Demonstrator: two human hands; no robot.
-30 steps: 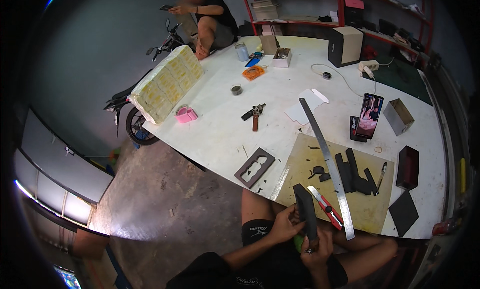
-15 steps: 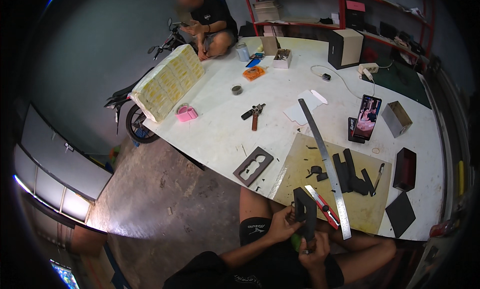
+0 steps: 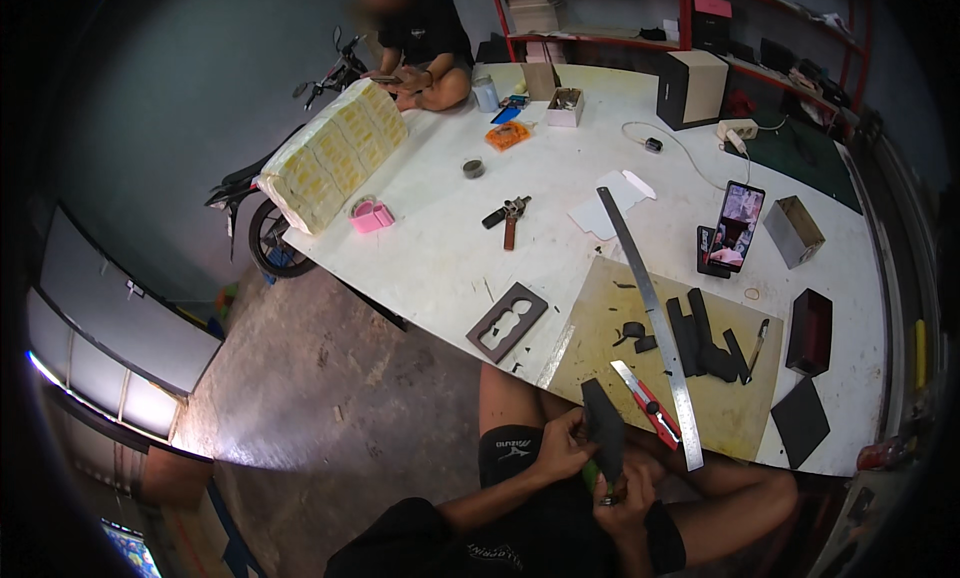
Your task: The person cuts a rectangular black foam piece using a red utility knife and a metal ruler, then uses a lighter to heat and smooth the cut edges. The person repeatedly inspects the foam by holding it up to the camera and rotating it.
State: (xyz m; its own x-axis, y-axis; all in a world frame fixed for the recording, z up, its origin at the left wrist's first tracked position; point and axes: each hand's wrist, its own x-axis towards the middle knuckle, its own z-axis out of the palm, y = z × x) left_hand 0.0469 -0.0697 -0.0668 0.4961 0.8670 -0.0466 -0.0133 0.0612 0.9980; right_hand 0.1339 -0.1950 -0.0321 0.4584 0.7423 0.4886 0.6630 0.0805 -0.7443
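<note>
Over my lap, just off the table's front edge, I hold a black foam piece (image 3: 603, 428) tilted upward. My left hand (image 3: 564, 450) pinches its left side, with fingers closed. Lower down, my right hand (image 3: 624, 502) grips its bottom end, and a ring shows on one finger. Something green shows behind and between the hands; I cannot make out what it is. Right of the foam lies a red utility knife (image 3: 648, 406) with its blade out, on the yellowish cutting mat (image 3: 580, 348). Beside the knife stretches a long steel ruler (image 3: 652, 318).
Black foam offcuts (image 3: 690, 338) and a pen-like cutter (image 3: 760, 346) lie on the mat. Left of it sits a foam insert with cutouts (image 3: 485, 340). A phone on a stand (image 3: 735, 226), an open dark box (image 3: 809, 333) and keys (image 3: 510, 218) are farther out. Another person (image 3: 425, 38) sits at the far left.
The foam piece has turned in my hands: its opening showed before, and now a flat face shows. The other person's hands have come down together.
</note>
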